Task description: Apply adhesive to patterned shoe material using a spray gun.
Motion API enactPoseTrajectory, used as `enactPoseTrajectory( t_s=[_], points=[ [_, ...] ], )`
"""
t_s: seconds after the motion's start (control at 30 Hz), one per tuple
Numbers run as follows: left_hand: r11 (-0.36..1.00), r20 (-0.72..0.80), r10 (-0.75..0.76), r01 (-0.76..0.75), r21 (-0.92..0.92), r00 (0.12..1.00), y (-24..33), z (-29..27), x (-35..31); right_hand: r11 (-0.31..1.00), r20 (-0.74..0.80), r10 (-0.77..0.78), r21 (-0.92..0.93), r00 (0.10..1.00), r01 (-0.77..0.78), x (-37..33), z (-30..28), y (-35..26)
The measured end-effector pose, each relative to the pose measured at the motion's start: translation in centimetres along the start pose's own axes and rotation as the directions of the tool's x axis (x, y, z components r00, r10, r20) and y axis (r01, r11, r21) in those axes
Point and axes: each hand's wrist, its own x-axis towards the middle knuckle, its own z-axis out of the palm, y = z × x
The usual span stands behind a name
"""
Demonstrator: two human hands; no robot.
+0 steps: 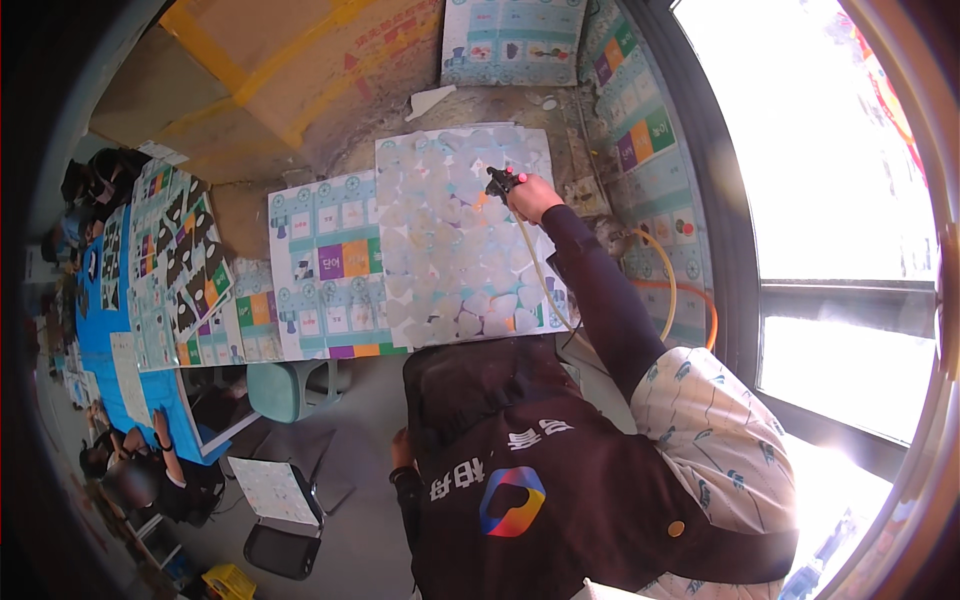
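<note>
My right hand point(537, 197) is closed around a small black spray gun point(500, 182) with a thin pale hose point(533, 250) trailing down from it. The hand is over the right part of a printed sheet point(393, 150) laid on the worktable. Many pale, translucent rounded pieces point(430, 235) cover that sheet, close together or overlapping. My left hand point(402, 447) hangs low beside the dark apron, away from the table. Its fingers are mostly hidden, so I cannot tell whether it is open or closed.
Printed boards point(325, 265) continue leftward along the table. Cardboard boxes point(270, 70) stand behind it. Yellow and orange hoses point(712, 310) curve near the window at right. A folding chair point(283, 550), a pale green stool point(275, 390) and people at a blue table point(100, 325) are at left.
</note>
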Motion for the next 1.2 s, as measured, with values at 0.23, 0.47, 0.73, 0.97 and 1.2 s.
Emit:
enactPoseTrajectory(
  t_s=[0.23,0.47,0.73,0.97,1.2],
  points=[
    [0.997,0.012,-0.015,0.014,0.079,1.000,-0.6,0.1,-0.1,0.997,-0.128,-0.072,-0.046,0.989,0.067,2.5,1.0,1.9],
    [0.981,0.037,-0.193,0.194,-0.027,0.980,0.5,-0.1,-0.8,0.999,-0.009,0.046,-0.011,0.999,-0.046,0.3,0.5,-0.1],
    [0.979,0.065,-0.177,0.182,-0.094,0.982,0.2,-0.2,-0.4,0.978,-0.198,-0.101,0.158,0.975,0.133,1.5,1.5,-1.5],
    [0.954,0.004,-0.249,0.246,-0.169,0.968,0.1,-0.4,-1.1,0.976,-0.212,-0.075,0.187,0.974,0.116,3.0,1.9,-1.6],
    [0.970,0.004,-0.219,0.219,-0.108,0.976,-3.6,0.0,-2.0,0.995,-0.154,0.019,0.096,0.988,-0.004,2.2,1.9,-2.9]
  ],
)
